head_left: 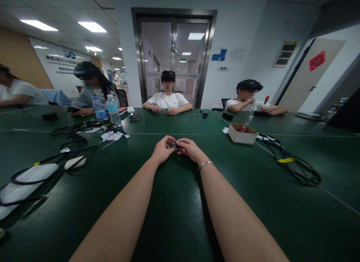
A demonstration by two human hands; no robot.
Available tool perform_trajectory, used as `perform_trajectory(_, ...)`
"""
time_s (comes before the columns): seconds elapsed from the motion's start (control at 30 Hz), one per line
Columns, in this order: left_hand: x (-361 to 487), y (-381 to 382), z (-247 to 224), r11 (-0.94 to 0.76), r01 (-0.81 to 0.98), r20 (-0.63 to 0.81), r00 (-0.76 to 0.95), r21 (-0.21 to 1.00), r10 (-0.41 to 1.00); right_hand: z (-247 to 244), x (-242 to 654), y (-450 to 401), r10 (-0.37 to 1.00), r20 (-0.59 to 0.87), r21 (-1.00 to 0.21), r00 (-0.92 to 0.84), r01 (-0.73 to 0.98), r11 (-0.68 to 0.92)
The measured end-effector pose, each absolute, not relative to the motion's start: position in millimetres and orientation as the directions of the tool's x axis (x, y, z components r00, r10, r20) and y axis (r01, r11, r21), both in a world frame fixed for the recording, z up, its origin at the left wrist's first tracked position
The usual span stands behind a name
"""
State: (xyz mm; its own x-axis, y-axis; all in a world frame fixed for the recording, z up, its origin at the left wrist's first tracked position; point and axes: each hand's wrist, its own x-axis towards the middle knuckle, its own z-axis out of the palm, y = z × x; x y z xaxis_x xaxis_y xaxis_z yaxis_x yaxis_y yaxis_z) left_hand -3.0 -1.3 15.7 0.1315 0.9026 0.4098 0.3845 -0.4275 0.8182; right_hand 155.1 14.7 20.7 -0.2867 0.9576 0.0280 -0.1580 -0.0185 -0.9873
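Observation:
My left hand (164,149) and my right hand (189,148) meet above the middle of the green table (174,202). Between their fingertips is a small dark piece (176,145), too small and too covered by fingers to name. The right thumb and fingers pinch it from one side. On the other side the left fingers curl round and close on it as well. A silver bracelet (206,164) circles my right wrist.
A cardboard box (242,136) holding a clear, red-ended tool stands right of my hands. Coiled black cables (299,172) lie beyond it. Leftward are water bottles (113,111), crumpled paper (111,136), more cables and a white power strip (28,183). Several people sit around the table.

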Motion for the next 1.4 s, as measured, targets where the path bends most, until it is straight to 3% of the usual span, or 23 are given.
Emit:
perform_trajectory(0.33,6,-24,38,-0.524,0.717,0.592,0.192,0.461,0.783,25,153,14,0.966,0.048,-0.991,-0.256,-0.134,0.014)
perform_trajectory(0.47,10,-27,41,-0.553,0.783,0.654,0.263,0.285,0.709,23,148,17,0.994,0.011,-0.999,-0.107,-0.051,0.005)
perform_trajectory(0.63,14,-29,43,-0.581,0.805,0.651,0.376,0.123,0.66,24,143,20,0.991,0.057,-0.983,0.117,0.181,0.035)
perform_trajectory(0.83,15,-31,43,-0.605,0.784,0.653,0.387,0.138,0.651,25,149,20,0.975,0.15,-0.92,0.164,0.385,0.076)
perform_trajectory(1.4,17,-33,41,-0.586,0.773,0.617,0.342,0.244,0.708,23,150,20,0.978,0.13,-0.917,0.162,0.396,0.056)
